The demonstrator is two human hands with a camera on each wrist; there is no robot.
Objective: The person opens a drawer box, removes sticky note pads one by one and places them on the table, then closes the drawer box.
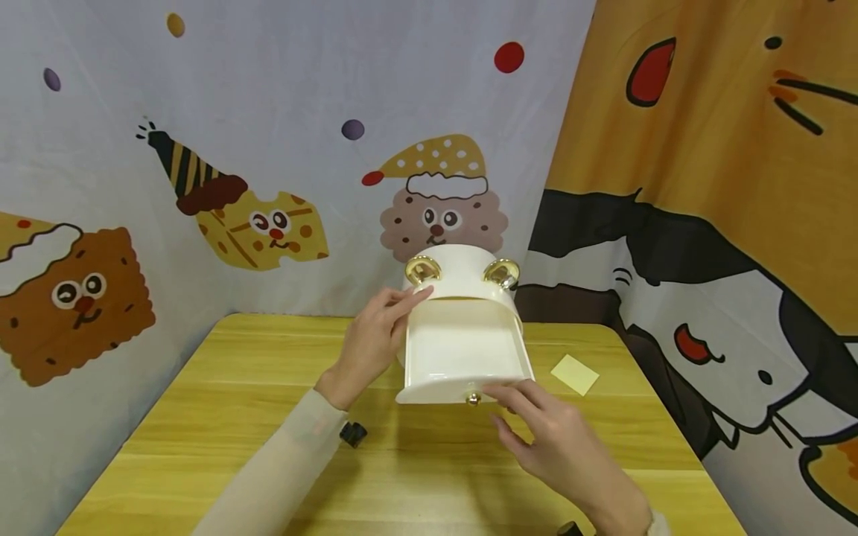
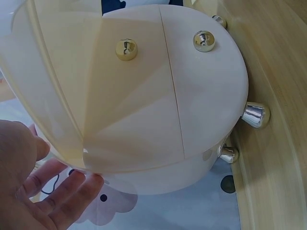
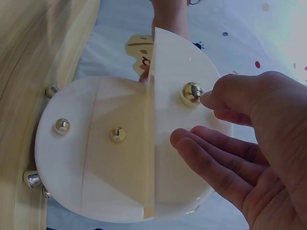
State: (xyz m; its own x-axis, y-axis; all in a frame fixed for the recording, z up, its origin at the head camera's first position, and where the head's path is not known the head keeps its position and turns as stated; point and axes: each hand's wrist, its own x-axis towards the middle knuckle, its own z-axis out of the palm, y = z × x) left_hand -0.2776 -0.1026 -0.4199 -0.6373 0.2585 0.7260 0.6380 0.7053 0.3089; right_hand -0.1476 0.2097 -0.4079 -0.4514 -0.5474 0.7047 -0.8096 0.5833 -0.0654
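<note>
A white, rounded desktop drawer cabinet [image 1: 457, 260] stands on the table with two gold ear-like rings on top. Its top drawer [image 1: 469, 339] is pulled out toward me, and its white interior holds nothing visible. My left hand [image 1: 370, 335] rests along the cabinet's left side, fingers extended against the shell. At the drawer front, my right hand [image 1: 559, 439] is beside the small gold knob [image 1: 473, 400], with thumb and fingers spread apart. In the right wrist view the thumb is right by the knob; whether it touches is unclear. Two lower drawers show gold knobs [image 2: 126, 50] and stay closed.
On the wooden table [image 1: 234, 417], a yellow sticky note [image 1: 575, 374] lies right of the cabinet. A small black object [image 1: 352, 434] shows beside the left forearm. Silvery feet [image 2: 256, 115] lift the cabinet off the tabletop. Cartoon-printed curtains [image 1: 281, 89] hang behind and at the sides.
</note>
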